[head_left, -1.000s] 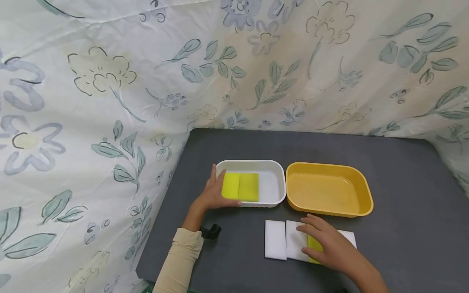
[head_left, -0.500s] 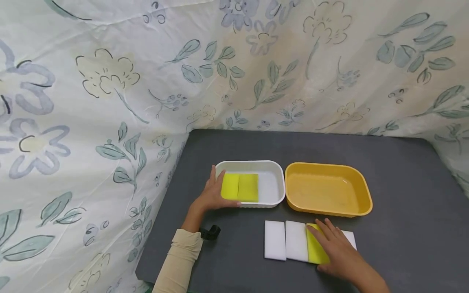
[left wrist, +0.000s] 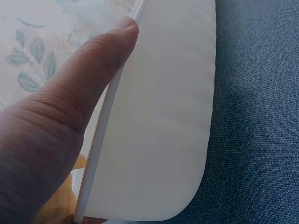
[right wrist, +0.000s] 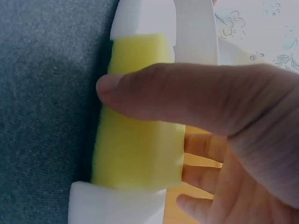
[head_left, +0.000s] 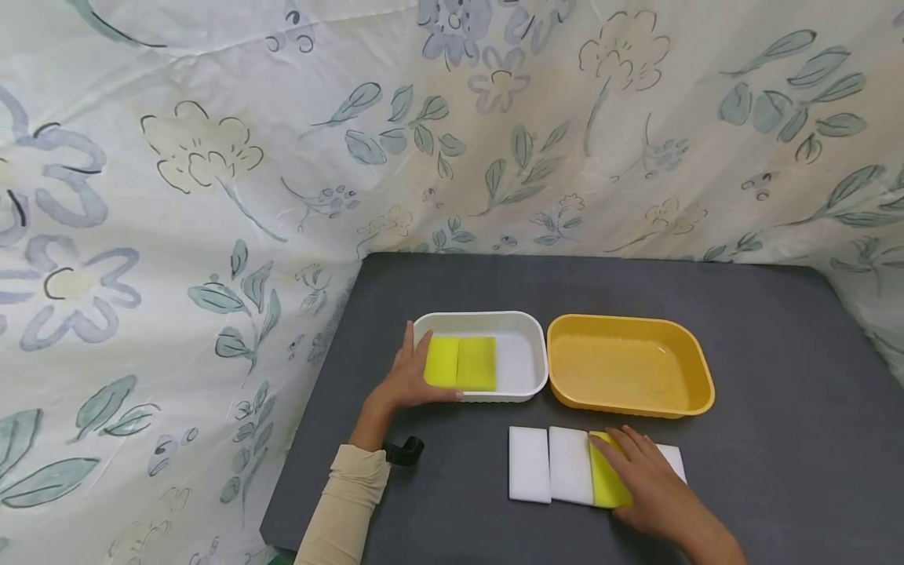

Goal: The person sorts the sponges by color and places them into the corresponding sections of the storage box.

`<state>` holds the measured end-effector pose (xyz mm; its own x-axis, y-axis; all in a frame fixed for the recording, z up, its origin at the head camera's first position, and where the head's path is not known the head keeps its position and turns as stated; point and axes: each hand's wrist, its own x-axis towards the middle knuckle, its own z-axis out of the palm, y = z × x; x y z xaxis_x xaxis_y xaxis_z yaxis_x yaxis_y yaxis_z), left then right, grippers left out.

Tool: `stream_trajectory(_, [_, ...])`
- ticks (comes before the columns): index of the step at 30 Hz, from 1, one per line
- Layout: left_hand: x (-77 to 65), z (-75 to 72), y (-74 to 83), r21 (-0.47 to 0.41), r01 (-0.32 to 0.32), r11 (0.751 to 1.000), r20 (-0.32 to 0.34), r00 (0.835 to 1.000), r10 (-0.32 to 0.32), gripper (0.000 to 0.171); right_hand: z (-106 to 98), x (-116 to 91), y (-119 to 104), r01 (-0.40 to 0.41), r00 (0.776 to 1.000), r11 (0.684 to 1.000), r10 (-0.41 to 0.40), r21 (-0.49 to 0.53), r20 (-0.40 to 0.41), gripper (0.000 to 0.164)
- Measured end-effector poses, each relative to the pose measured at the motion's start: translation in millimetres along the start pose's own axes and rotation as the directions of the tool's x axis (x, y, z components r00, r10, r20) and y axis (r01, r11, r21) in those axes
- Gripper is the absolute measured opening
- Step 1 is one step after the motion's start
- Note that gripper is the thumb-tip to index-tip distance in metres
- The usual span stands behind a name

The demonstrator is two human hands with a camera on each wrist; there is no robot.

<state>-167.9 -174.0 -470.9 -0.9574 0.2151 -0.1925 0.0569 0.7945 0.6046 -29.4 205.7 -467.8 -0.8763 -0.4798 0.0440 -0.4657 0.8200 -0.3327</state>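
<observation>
In the head view my left hand [head_left: 408,378] holds the left end of the white tray [head_left: 523,318]. The left wrist view shows its thumb [left wrist: 100,58] lying over the tray's rim. Two yellow sponges [head_left: 441,362] lie side by side in that tray, at its left. My right hand [head_left: 653,488] grips another yellow sponge [head_left: 606,475], which stands in a row of white sponges [head_left: 570,465]. Seen from the right wrist, the thumb [right wrist: 154,91] presses the sponge's near side and the fingertips touch its far side. The hand hides part of the row.
A yellow-orange tray [head_left: 628,365] with nothing in it stands right of the white one, their rims close together. Another white sponge [head_left: 530,464] forms the row's left end. The dark grey table [head_left: 791,392] meets a flower-patterned curtain [head_left: 424,173] behind and at the left.
My right hand has shifted slightly right and lowered onto the yellow sponge, thumb on the near side and fingers on the far side. The left hand and both trays stay in place.
</observation>
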Motion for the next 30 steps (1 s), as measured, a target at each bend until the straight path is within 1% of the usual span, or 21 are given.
stream_trajectory(4, [0.4, 0.7, 0.0, 0.008, 0.002, 1.000, -0.006, 1.000, -0.002, 0.121, -0.6, 0.9, 1.2, 0.008, 1.000, 1.000, -0.008, -0.013, -0.002, 0.092])
stream_trajectory(9, [0.3, 1.0, 0.3, 0.008, 0.003, 1.000, -0.008, 1.000, -0.003, 0.122, -1.6, 0.9, 2.8, 0.037, 0.998, 0.999, -0.038, -0.017, -0.050, 0.092])
stream_trajectory(13, [-0.6, 1.3, 0.0, 0.004, 0.005, 1.000, -0.005, 1.000, -0.005, 0.123, -5.6, 0.3, 2.3, 0.044, 0.998, 0.999, -0.043, 0.011, -0.051, 0.091])
stream_trajectory(17, [-0.3, 1.7, -0.3, -0.002, -0.004, 1.000, -0.008, 1.000, 0.004, 0.124, -11.9, -0.5, 2.1, 0.032, 0.999, 0.998, -0.030, 0.047, -0.028, 0.088])
stream_trajectory(21, [0.6, 2.3, -0.5, 0.010, 0.008, 1.000, -0.001, 1.000, -0.008, 0.123, -18.7, -1.3, 2.8, -0.009, 1.000, 0.998, 0.008, 0.070, 0.019, 0.086])
stream_trajectory(25, [0.7, 3.0, -0.4, 0.014, 0.005, 1.000, 0.001, 1.000, -0.005, 0.122, -26.0, -2.3, 3.2, -0.056, 0.996, 0.996, 0.051, 0.073, 0.068, 0.085])
stream_trajectory(30, [0.8, 3.2, -0.3, 0.013, -0.001, 1.000, -0.004, 1.000, 0.001, 0.122, -33.1, -1.3, 3.2, -0.090, 0.993, 0.993, 0.083, 0.077, 0.089, 0.085])
